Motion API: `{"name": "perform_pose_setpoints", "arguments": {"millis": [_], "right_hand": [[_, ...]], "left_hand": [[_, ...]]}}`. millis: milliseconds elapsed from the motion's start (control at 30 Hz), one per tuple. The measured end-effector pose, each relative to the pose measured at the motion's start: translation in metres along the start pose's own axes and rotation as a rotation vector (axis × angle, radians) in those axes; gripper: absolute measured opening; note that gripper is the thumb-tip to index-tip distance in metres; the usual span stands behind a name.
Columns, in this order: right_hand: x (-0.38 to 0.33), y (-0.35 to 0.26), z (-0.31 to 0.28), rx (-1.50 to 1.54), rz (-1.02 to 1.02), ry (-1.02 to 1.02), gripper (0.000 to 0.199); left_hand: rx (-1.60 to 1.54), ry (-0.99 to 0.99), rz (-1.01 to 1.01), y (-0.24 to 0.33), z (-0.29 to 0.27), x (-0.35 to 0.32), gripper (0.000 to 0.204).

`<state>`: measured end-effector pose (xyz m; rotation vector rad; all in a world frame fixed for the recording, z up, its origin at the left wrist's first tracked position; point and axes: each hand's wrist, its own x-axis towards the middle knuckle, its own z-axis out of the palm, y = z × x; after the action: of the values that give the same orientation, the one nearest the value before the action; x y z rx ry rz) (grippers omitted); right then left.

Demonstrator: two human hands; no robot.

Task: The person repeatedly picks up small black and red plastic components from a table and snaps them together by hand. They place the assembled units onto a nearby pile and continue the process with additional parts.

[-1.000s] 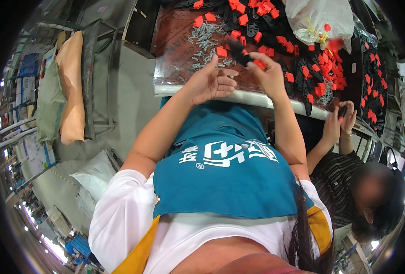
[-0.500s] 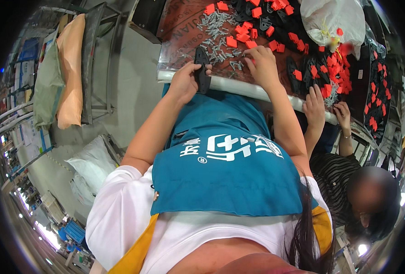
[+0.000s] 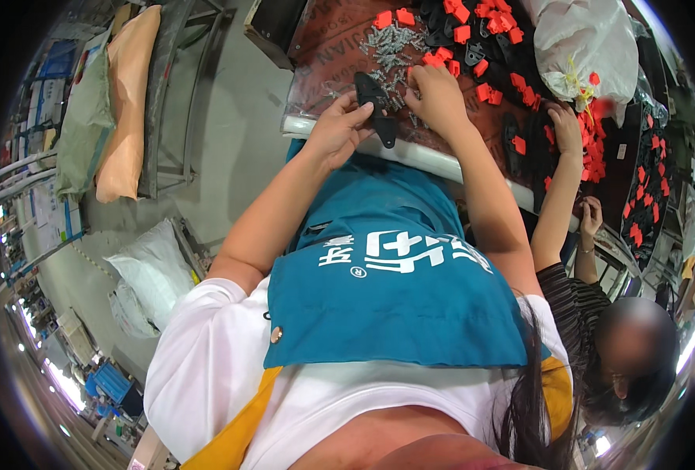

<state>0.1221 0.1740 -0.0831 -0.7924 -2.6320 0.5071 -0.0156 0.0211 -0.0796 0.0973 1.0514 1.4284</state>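
Observation:
My left hand is closed on a black plastic bracket, long and tapered with small holes. The thumb presses across its middle, and the piece tilts above the near edge of the table. To its right, my right hand bends over the loose metal springs, fingers curled and thumb tucked in. Whatever lies inside those fingers is hidden. A small red plastic piece peeks out beside the fingertips.
More red pieces and black brackets spread to the right. A white plastic bag sits at the far right. A co-worker's hand reaches over the table beside me. A white padded roll lines the table's near edge.
The whole view has shifted a little. My right hand has moved left, over the springs and closer to the bracket. The bracket has tilted the other way. The co-worker's hand has reached farther in.

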Motion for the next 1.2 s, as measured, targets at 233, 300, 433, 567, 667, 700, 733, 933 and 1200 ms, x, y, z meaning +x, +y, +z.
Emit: {"name": "perform_pose_setpoints", "arguments": {"millis": [233, 300, 433, 567, 667, 700, 733, 933, 1200], "right_hand": [[-0.038, -0.034, -0.024, 0.878, 0.421, -0.133, 0.013], [-0.043, -0.034, -0.026, 0.858, 0.448, -0.125, 0.014], [-0.052, -0.038, -0.029, 0.88, 0.374, -0.038, 0.013], [-0.061, -0.037, -0.023, 0.762, 0.318, 0.005, 0.014], [-0.068, -0.042, -0.022, 0.659, 0.322, 0.03, 0.015], [-0.072, -0.044, -0.024, 0.61, 0.332, 0.035, 0.015], [-0.075, -0.043, -0.023, 0.633, 0.331, 0.049, 0.016], [-0.078, -0.014, -0.03, 0.405, 0.21, 0.183, 0.024], [-0.077, 0.039, -0.005, 0.003, 0.542, 0.014, 0.034]], "left_hand": [[0.078, -0.018, -0.044, 0.004, 0.012, -0.006, 0.027], [0.128, -0.015, -0.04, 0.003, 0.018, -0.008, 0.026], [0.201, -0.018, -0.007, 0.005, 0.026, -0.015, 0.025], [0.376, -0.022, 0.097, 0.006, 0.032, -0.023, 0.026], [0.511, -0.07, 0.187, -0.001, 0.03, -0.023, 0.028], [0.55, -0.094, 0.215, -0.004, 0.03, -0.022, 0.029], [0.563, -0.092, 0.192, -0.005, 0.031, -0.022, 0.029], [0.396, -0.011, 0.041, -0.013, 0.027, -0.014, 0.023], [0.311, 0.003, 0.061, 0.002, 0.026, -0.012, 0.017]]}}
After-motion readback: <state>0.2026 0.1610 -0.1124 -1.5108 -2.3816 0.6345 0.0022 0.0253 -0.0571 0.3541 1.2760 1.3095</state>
